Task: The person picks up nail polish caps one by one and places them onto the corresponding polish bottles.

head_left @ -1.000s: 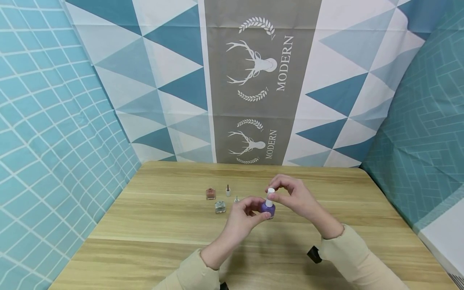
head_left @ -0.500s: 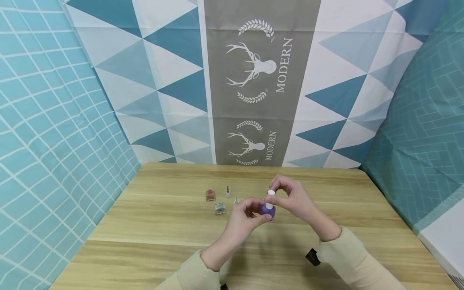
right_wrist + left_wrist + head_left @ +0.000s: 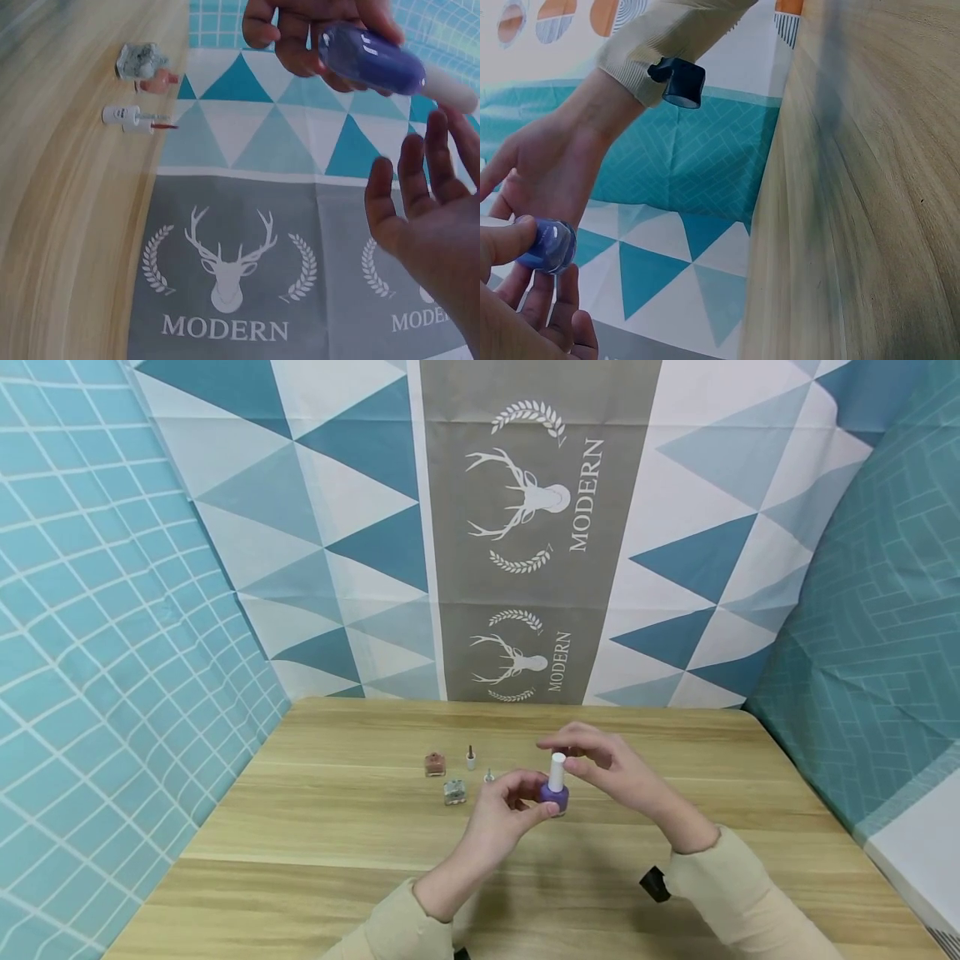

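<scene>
While the left hand (image 3: pixel 504 807) pinches a rounded purple glass nail-polish bottle (image 3: pixel 554 798) between thumb and fingers, holding it upright above the pale wooden table (image 3: pixel 337 827), the right hand (image 3: pixel 613 773) hovers around the bottle's tall white cylindrical cap (image 3: pixel 557 772), its fingers parted and loosely bent without a grip; whether a fingertip touches the cap is hard to tell. To the left stand a squarish reddish-brown polish bottle (image 3: pixel 435 766), a squarish clear glittery bottle (image 3: pixel 454 792) nearer the person, and two small white brush caps (image 3: pixel 471 761), bristles up.
</scene>
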A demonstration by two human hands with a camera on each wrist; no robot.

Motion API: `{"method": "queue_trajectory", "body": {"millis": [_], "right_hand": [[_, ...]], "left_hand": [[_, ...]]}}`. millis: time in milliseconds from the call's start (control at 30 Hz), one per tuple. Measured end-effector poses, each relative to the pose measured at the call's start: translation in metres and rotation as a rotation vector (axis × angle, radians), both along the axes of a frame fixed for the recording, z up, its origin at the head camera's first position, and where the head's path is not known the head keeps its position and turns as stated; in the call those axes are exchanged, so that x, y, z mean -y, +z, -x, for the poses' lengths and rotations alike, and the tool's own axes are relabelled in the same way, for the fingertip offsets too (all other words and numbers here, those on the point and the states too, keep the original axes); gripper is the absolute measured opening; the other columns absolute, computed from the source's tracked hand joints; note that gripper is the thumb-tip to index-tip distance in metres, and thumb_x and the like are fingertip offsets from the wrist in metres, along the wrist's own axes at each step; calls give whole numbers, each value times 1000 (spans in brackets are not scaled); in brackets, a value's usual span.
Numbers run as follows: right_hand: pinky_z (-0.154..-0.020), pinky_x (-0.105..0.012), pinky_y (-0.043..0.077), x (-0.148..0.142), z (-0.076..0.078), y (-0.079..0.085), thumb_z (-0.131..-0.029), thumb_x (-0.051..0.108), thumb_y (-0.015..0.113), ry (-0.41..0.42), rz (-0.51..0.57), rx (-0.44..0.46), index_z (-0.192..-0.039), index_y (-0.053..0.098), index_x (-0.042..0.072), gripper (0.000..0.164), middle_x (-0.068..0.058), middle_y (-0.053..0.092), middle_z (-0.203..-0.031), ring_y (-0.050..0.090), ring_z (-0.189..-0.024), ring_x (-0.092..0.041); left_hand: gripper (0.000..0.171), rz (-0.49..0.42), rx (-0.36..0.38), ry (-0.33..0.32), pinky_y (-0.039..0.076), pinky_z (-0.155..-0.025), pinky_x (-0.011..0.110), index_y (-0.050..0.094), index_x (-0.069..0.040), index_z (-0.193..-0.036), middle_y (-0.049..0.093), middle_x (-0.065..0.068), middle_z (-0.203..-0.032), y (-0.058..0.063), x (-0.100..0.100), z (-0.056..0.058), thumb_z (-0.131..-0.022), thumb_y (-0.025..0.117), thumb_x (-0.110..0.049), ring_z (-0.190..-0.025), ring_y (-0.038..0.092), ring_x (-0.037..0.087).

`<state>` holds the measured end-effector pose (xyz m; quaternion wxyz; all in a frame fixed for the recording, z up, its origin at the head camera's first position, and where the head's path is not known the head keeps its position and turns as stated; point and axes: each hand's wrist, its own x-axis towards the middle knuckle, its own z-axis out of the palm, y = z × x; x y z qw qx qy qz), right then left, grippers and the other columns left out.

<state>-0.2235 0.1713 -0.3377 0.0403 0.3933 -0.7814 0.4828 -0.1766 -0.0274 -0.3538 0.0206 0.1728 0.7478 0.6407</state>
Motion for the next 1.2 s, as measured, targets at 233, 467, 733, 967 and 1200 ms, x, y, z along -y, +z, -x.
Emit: {"method": "queue_trajectory", "body": {"millis": [233,467,733,967,1200], "right_hand": [[-82,-31,49,-4,0,4,-94,4,53,50,-46,-17,-117,65,11,27,-1,60,-112,54,-102,-15],[-81,-29,49,-4,1,2,-93,2,55,22,-23,-48,-110,68,8,22,-2,62,-107,56,-99,-15],[-76,-29,49,-2,0,0,-91,2,59,-7,-1,-69,-107,69,11,21,-2,63,-104,57,-94,-14],[-74,-28,46,0,-4,0,-90,4,61,-116,-16,-83,-104,70,14,20,1,64,-103,56,-92,-12],[-72,-29,46,5,-9,-1,-88,6,65,-205,-24,-112,-100,72,17,18,4,64,-100,56,-93,-10]], "left_hand": [[24,17,-14,-21,46,-70,21,67,-3,-106,69,11,-98,0,0,0,-83,71,-7,-88,60,16],[25,19,-8,-22,47,-72,24,67,-3,-108,68,11,-98,1,0,0,-83,70,-6,-89,60,17],[24,23,-4,-12,46,-70,22,67,-3,-106,68,10,-96,3,-1,-2,-82,72,-7,-86,60,16],[25,27,-1,4,46,-70,22,68,-5,-106,68,8,-96,-10,-4,6,-81,73,-9,-85,59,14],[26,41,-73,33,44,-73,24,69,-13,-105,69,1,-95,-32,-5,18,-81,75,-20,-85,59,10]]}}
